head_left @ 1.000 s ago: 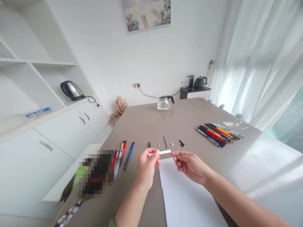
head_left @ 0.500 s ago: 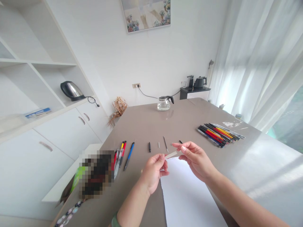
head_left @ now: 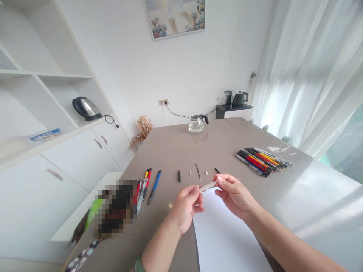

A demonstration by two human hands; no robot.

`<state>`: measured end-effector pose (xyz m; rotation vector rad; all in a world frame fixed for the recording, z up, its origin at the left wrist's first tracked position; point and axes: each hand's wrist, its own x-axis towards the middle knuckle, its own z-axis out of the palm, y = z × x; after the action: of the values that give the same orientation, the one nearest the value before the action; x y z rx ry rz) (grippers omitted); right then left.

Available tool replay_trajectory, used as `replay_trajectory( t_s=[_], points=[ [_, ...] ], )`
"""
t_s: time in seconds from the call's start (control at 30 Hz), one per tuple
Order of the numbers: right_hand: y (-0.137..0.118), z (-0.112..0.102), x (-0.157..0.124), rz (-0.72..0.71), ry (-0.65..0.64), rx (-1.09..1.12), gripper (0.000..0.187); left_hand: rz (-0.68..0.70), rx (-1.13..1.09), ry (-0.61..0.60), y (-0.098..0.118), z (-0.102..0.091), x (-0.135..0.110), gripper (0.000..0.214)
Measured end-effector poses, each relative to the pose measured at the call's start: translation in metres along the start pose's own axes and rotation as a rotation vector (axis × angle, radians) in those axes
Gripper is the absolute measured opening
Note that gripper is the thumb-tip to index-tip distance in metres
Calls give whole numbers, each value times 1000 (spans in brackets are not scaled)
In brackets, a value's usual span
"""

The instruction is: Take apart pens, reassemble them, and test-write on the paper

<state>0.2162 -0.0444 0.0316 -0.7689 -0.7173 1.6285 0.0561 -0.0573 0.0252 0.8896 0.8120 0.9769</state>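
A whitish, translucent pen barrel (head_left: 208,186) is held slightly tilted above the paper's top edge. My left hand (head_left: 188,206) pinches its left end between thumb and fingers. At the other end, my right hand (head_left: 234,192) has thumb and forefinger closed on it. Beyond the hands lie pen parts in a row: a black piece (head_left: 179,176), a small spring (head_left: 190,173), a thin refill (head_left: 198,172), a tiny pale tip (head_left: 206,172) and a black part (head_left: 217,170) partly behind my right hand. Under my hands is a white paper sheet (head_left: 227,234).
Several pens (head_left: 261,160) lie bunched on the right of the brown table (head_left: 170,147). More pens, including a blue pen (head_left: 154,187), lie at left beside a blurred dark object (head_left: 116,209). A glass pot (head_left: 196,124) stands at the far edge.
My right hand has come down from the small pale tip, now uncovered on the table, and has taken hold of the barrel's right end. My left hand has barely moved.
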Motion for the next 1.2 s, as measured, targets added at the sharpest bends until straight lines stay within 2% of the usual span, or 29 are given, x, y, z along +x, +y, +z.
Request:
replay_trajectory(
  t_s=[0.13, 0.33, 0.43, 0.57, 0.67, 0.77, 0.87, 1.0, 1.2],
  points=[
    [2, -1, 0, 13, 0, -64, 13, 5, 34, -4, 1, 1, -1, 24],
    [1, 2, -2, -40, -57, -146, 17, 62, 342, -74, 4, 6, -6, 28],
    [-3, 5, -4, -66, -104, -187, 16, 80, 394, -113, 5, 10, -7, 32],
    [-11, 2, -1, -166, -41, -212, 17, 62, 383, -72, 4, 8, -6, 36],
    [-16, -3, -1, -232, -24, -423, 25, 69, 411, -50, 3, 5, -5, 37],
    [-19, -5, -3, -249, -97, -669, 28, 86, 471, -49, 2, 4, -4, 36],
    [-20, -3, -5, -245, -163, -694, 26, 93, 515, -33, 1, 3, -4, 36],
    [-23, -1, -4, -220, -171, -704, 22, 90, 533, -17, 1, 3, -3, 36],
    [-26, -5, -4, -365, -199, -931, 15, 91, 518, -15, 0, 3, -2, 37]
  ],
)
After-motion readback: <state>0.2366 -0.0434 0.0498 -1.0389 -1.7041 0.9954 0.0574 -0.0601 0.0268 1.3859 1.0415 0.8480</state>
